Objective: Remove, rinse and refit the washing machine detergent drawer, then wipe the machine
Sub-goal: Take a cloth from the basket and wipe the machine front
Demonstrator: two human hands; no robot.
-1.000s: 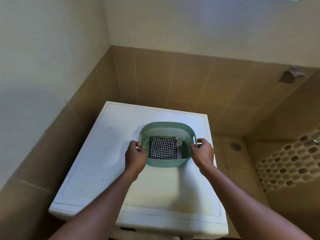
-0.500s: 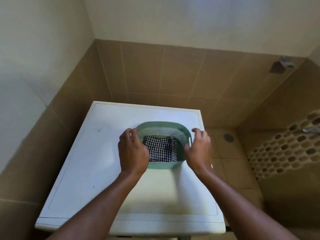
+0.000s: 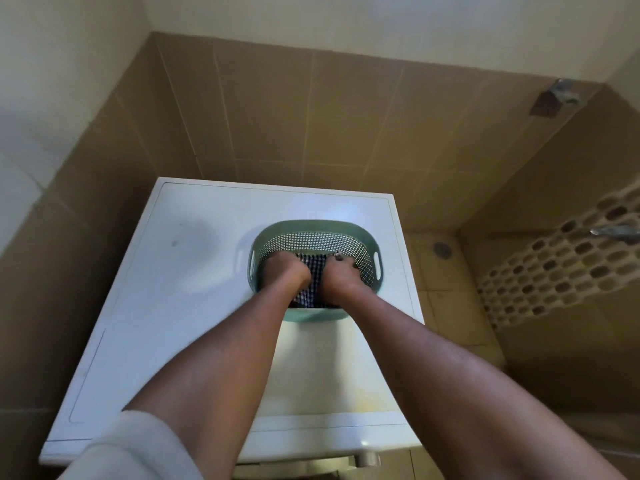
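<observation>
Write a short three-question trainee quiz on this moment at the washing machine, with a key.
1. True or false: both hands are inside the green basket.
2. Multiple choice: the basket stands on A) the floor, B) the top of the washing machine, C) a shelf.
3. Fill in: the cloth between the hands has a black-and-white ____ pattern.

Key
1. True: the left hand and the right hand both reach down onto the cloth inside it.
2. B
3. Checked
</observation>
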